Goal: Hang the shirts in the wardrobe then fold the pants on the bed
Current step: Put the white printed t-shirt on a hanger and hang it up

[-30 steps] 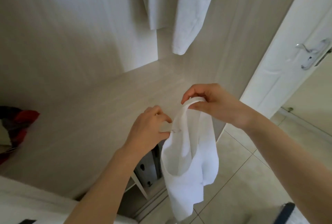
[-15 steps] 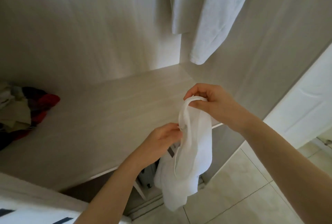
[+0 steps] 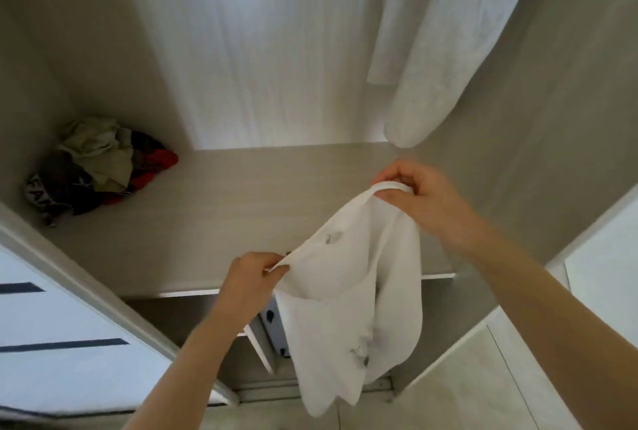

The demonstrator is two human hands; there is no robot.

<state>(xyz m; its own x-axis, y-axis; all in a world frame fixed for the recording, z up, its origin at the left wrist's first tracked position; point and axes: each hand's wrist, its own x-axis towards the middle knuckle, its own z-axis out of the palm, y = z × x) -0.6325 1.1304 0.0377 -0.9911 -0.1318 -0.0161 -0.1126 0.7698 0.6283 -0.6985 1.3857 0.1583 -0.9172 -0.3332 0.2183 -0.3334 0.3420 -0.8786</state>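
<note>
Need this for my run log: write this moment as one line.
task: hang shirts | left hand: pinches white shirt edge | right hand: grips its top edge | where: above wardrobe shelf

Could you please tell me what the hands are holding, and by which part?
A white shirt, by its banded upper edge: the right hand grips the raised end, and the left hand pinches the lower end.

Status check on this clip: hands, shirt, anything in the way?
Left hand and right hand both pinch the white shirt, held up before the wardrobe shelf. Hung garment above, apart.
</note>
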